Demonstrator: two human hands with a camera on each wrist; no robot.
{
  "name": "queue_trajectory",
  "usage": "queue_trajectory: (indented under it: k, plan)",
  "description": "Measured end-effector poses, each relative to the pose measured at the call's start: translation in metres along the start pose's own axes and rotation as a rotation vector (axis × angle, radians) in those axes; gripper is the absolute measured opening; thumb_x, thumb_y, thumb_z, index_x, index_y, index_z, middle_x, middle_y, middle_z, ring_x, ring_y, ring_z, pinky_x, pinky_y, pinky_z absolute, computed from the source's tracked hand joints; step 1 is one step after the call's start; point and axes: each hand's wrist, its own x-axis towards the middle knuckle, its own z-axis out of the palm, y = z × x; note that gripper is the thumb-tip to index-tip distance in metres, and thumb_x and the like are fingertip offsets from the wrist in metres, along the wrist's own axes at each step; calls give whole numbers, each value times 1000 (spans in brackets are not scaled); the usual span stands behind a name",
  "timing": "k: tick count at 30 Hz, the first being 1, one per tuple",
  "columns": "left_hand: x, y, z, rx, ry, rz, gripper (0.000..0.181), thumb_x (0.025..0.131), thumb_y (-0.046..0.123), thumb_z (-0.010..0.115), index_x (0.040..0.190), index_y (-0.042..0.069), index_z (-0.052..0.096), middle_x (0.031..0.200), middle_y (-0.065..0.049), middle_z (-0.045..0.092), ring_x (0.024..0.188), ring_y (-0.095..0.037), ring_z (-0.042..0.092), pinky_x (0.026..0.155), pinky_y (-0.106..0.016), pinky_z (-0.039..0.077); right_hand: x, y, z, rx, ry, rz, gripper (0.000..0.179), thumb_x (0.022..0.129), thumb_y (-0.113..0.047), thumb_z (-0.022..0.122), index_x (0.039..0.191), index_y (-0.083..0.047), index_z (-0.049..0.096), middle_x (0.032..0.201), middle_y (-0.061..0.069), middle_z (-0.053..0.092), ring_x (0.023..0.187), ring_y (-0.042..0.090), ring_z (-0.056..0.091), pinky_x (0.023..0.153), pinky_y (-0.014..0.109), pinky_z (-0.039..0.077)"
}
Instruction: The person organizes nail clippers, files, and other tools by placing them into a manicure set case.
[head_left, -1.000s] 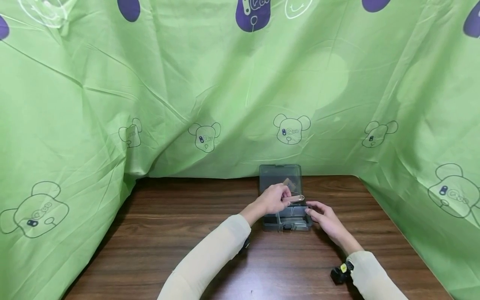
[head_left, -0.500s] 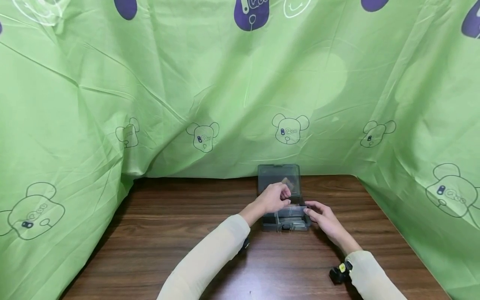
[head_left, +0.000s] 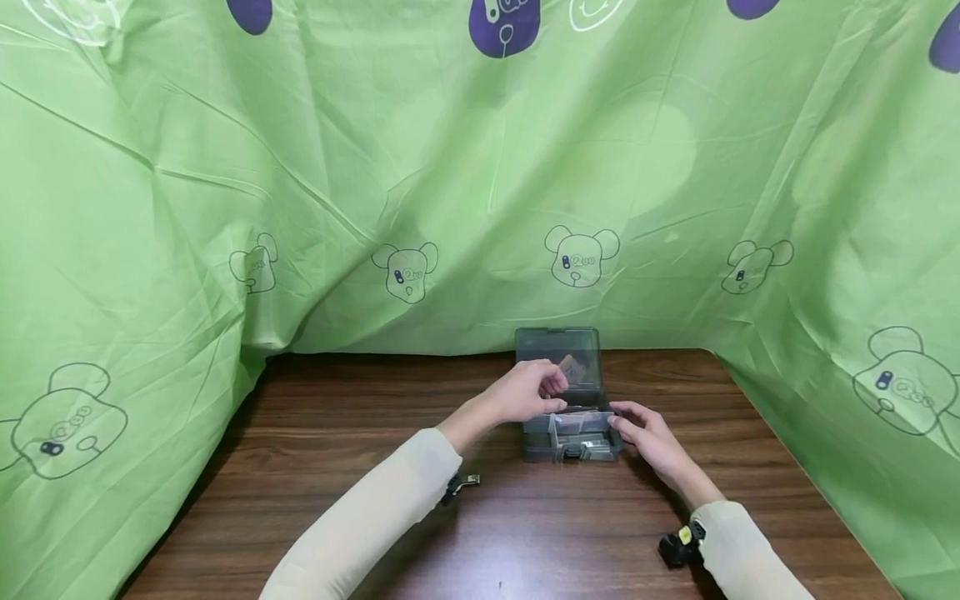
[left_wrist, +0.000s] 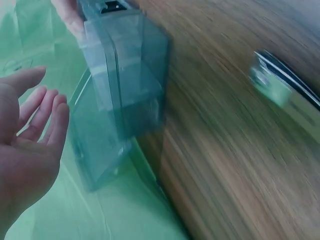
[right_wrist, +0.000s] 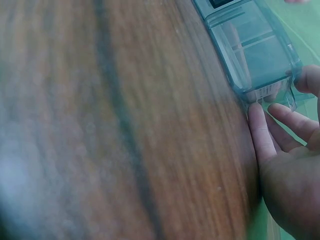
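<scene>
A clear grey plastic storage box [head_left: 572, 450] with dividers stands at the table's far side, its lid [head_left: 534, 340] raised against the curtain. My left hand [head_left: 531, 390] hovers over the box's left part, fingers loosely bent with nothing between them. In the left wrist view, the left hand [left_wrist: 30, 135] is apart from the box [left_wrist: 125, 75]. At the box's right end, my right hand [head_left: 656, 442] grips it, thumb on the rim. The right wrist view has that hand's fingers [right_wrist: 261, 132] against the end wall. Small contents are too unclear to identify.
Beneath the box is a brown wood-grain table [head_left: 360, 433]. A green printed curtain [head_left: 450, 183] surrounds its back and sides. A black camera [head_left: 678, 546] sits on the right wrist. From the left wrist a metal piece [head_left: 470, 480] sticks out.
One second ago my left hand pinched a slim pale piece with a looped end above the box. Now that hand is empty and has moved left. The right hand has stayed put.
</scene>
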Motion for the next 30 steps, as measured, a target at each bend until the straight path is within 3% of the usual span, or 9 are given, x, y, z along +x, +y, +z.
queue_trajectory:
  k: [8, 15, 21, 30]
  plan:
    - [-42, -22, -21, -9, -21, -31, 27, 94, 16, 83, 113, 1, 72, 104, -7, 73, 96, -18, 70, 89, -30, 58, 1, -1, -1, -28, -8, 13, 53, 108, -28, 63, 149, 4, 51, 148, 25, 54, 127, 24, 57, 94, 22, 52]
    - [-76, -37, -29, 10, -78, -58, 24, 90, 19, 86, 104, 6, 72, 97, -4, 73, 90, -18, 71, 83, -28, 58, 1, -2, 0, -29, -11, 21, 52, 109, -25, 62, 150, 4, 51, 148, 25, 54, 126, 23, 57, 94, 22, 52]
    - [-92, -44, -29, -7, -122, -78, 28, 90, 22, 87, 104, 3, 71, 95, -5, 73, 87, -18, 71, 81, -28, 58, 0, 0, -2, -22, -14, 13, 52, 109, -25, 62, 150, 4, 50, 149, 25, 53, 128, 24, 56, 95, 22, 51]
    - [-116, -51, -28, -49, -183, -83, 28, 90, 20, 86, 108, 3, 72, 96, -6, 73, 85, -13, 69, 78, -24, 58, 1, 2, -1, -11, 4, 7, 51, 107, -26, 65, 147, 4, 53, 141, 24, 58, 115, 20, 60, 86, 26, 54]
